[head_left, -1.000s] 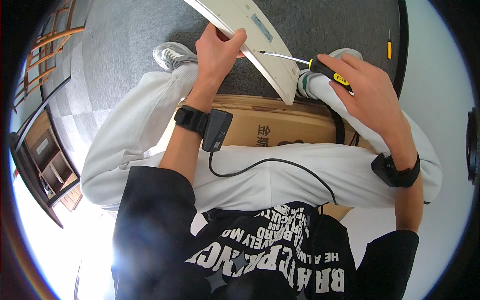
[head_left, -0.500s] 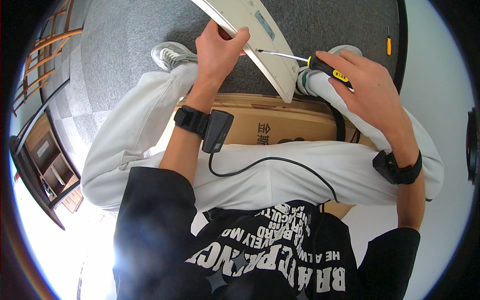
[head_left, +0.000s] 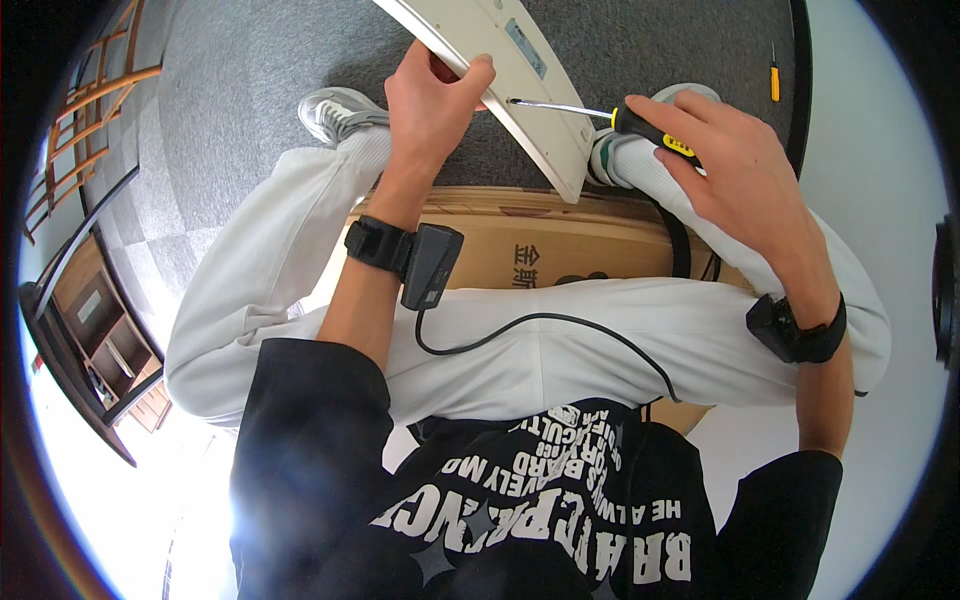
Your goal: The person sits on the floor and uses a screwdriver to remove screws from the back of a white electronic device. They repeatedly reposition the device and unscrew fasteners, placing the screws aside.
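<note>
My left hand (head_left: 432, 118) is closed on the near left edge of a long, flat white panel (head_left: 552, 132), thumb on top and fingers underneath. The panel looks much like a keyboard's underside, with small holes and a pale label; its far end runs out of view. In my right hand (head_left: 745, 180) is a screwdriver (head_left: 640, 128) with a black and yellow handle. Its metal shaft points left across the panel, and the tip rests at a small hole near the left thumb. Whether a screw sits in that hole is too small to tell.
A cardboard box (head_left: 480, 245) lies between my legs, below the panel. On the grey carpet (head_left: 660, 40) at the far right is a small screwdriver with an orange handle (head_left: 775, 84). Wooden chair parts (head_left: 110, 85) stand at the far left. A black cable (head_left: 540, 318) crosses my lap.
The panel, both hands and the screwdriver sit very slightly further left in view. The grip of each hand and the screwdriver tip's place on the panel look the same.
</note>
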{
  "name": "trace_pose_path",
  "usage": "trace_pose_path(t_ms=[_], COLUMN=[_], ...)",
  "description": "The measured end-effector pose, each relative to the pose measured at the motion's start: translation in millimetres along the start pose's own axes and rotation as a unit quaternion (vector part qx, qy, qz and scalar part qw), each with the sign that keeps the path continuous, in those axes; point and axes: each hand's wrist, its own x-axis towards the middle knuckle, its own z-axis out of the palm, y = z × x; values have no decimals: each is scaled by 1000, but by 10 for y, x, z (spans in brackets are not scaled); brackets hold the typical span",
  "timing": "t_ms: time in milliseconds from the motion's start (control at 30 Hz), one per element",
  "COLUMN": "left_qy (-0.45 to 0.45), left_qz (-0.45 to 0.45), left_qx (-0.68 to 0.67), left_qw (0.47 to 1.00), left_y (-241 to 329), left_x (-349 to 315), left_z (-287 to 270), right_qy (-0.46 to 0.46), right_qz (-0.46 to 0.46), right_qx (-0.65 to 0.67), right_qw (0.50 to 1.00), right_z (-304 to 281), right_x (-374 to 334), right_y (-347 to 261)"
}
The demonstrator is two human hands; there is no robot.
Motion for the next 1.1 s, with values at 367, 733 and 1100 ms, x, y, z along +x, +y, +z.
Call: trace_pose_path(t_ms=[367,733,1100], left_qy=[2,8,-1], left_qz=[1,7,2], left_qx=[20,9,46], left_qw=[1000,1000,999], left_y=[93,65,116], left_x=[-33,-44,-59], left_z=[7,30,32], right_qy=[23,30,65], right_qz=[-25,-17,-58], right_qx=[-19,-8,-47], right_qw=[999,999,995], right_z=[-2,17,45], right_x=[3,-38,-9], right_y=[24,30,-7])
